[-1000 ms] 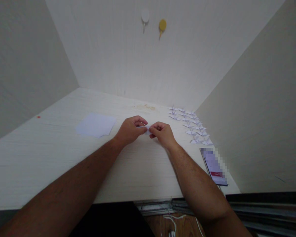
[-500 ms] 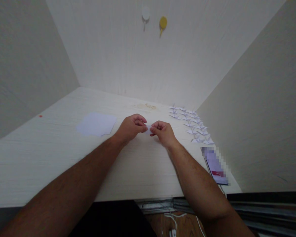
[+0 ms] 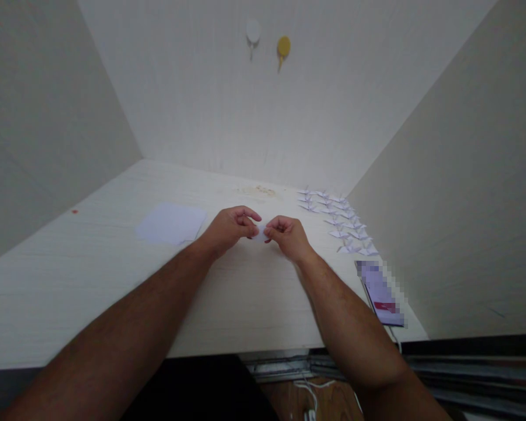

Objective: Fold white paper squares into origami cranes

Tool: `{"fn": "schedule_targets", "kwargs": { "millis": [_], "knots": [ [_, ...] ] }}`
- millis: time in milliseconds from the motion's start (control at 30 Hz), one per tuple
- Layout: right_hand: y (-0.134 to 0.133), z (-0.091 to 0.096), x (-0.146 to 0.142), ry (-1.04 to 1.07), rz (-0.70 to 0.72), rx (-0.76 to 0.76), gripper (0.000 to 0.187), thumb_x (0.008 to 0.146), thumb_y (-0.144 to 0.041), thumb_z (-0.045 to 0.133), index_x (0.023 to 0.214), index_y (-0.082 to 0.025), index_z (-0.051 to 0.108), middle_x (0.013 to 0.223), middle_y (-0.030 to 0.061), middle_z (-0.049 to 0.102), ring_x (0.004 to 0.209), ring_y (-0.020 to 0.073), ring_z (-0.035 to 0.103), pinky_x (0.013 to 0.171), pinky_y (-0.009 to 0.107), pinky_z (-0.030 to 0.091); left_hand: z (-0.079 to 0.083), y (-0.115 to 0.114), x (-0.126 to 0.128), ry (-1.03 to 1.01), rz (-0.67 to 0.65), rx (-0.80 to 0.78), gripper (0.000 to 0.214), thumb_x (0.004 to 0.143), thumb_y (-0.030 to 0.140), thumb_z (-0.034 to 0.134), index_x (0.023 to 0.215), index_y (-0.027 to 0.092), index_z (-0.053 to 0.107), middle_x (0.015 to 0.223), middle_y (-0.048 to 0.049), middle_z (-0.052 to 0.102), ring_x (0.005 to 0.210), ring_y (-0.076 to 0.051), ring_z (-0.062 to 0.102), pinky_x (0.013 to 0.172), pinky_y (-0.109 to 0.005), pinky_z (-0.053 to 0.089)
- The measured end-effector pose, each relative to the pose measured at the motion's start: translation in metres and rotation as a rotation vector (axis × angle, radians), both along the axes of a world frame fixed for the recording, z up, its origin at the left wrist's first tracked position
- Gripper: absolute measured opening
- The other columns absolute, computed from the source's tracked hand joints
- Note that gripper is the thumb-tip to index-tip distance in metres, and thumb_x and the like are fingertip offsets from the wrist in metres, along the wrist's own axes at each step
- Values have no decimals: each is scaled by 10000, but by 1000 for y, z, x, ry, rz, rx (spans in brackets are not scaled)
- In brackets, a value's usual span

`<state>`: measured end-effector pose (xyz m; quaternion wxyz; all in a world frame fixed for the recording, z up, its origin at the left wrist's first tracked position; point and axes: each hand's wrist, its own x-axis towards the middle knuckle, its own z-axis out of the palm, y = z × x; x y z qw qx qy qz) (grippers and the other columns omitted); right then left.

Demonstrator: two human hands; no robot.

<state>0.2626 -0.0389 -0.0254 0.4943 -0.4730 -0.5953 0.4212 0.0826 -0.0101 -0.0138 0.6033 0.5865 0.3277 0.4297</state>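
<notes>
White and likely easy to skew: best to press lightly on the small paper piece [image 3: 260,235], pinched at one side by the left hand [image 3: 232,230], at the other by the right hand [image 3: 291,236], amid the surface [image 3: 245,310]. Align edges before creasing, well apart from the paper cranes [image 3: 339,234].

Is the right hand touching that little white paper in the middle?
Touching. The head view shows the right hand pinching one end of the little white paper, with no gap at the thumb.
</notes>
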Motion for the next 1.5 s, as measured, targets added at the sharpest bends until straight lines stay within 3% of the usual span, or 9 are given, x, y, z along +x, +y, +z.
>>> {"fn": "schedule_targets", "kwargs": {
  "millis": [100, 233, 400, 633, 733, 833, 1033, 1267, 1500],
  "knots": [
    [1, 0, 2, -74, -25, 22, 158, 700, -322, 716, 688, -183, 642, 628, -5, 647, 559, 119, 578, 558, 258, 456, -3, 3, -3, 14, -8, -28, 338, 602, 220, 816, 902, 152, 675, 627, 13, 666, 574, -108, 593, 586, -233, 481],
    [0, 2, 4, -137, -64, 264, 116, 712, -311, 734, 712, -206, 686, 753, 12, 640, 695, 135, 582, 647, 273, 473, -6, 7, -8, -75, -67, -241, 378, 774, 448, 691, 996, 142, 678, 818, -86, 717, 704, -177, 669, 576, -272, 518],
    [-2, 3, 3, -133, -54, 399, 44, 771, -267, 723, 756, -227, 712, 747, 11, 647, 701, 135, 576, 685, 288, 480, -7, 3, -8, -117, -287, -309, 450, 671, 229, 798, 1093, 142, 667, 1058, -129, 707, 895, -230, 702, 705, -284, 535],
    [-5, 5, -3, -164, -38, 492, 61, 757, -256, 750, 816, -265, 737, 908, 39, 678, 922, 176, 617, 875, 354, 493, -8, -4, -2, -229, -348, -291, 523, 645, 178, 816, 1143, 158, 659, 898, -56, 699, 735, -128, 648, 630, -223, 488],
    [-7, 6, -3, -156, -87, 431, 133, 717, -261, 770, 843, -243, 732, 882, 35, 669, 820, 160, 610, 771, 321, 503, -8, -4, -1, -210, -298, -280, 549, 602, 182, 834, 1123, 161, 663, 905, -56, 704, 730, -126, 640, 626, -232, 498],
    [-8, 6, -3, -71, -107, 232, 103, 732, -293, 726, 785, -206, 707, 728, 14, 658, 635, 129, 574, 618, 280, 477, -10, -1, 0, -127, -173, -228, 408, 591, 204, 830, 967, 156, 681, 776, -27, 696, 645, -111, 621, 573, -221, 491],
    [-8, 5, -7, 3, -74, 5, 205, 683, -362, 748, 740, -177, 679, 635, 4, 653, 545, 108, 549, 527, 241, 425, -6, -2, 3, 104, 77, -29, 258, 604, 284, 818, 772, 147, 678, 604, -1, 655, 542, -110, 598, 552, -234, 508],
    [-4, -8, -5, -224, -139, 112, 134, 739, -321, 681, 731, -187, 678, 608, -13, 635, 528, 97, 521, 494, 223, 384, -3, -4, 4, 214, 83, 70, 150, 652, 232, 740, 751, 151, 661, 612, -9, 664, 544, -122, 617, 527, -232, 493],
    [-9, -4, -5, -244, -121, 229, 86, 760, -277, 659, 780, -201, 693, 668, 0, 669, 572, 113, 562, 542, 238, 425, -7, -4, 8, 194, 110, 142, 107, 632, 149, 691, 708, 164, 616, 560, 10, 624, 501, -113, 593, 485, -219, 466]
  ]
}}
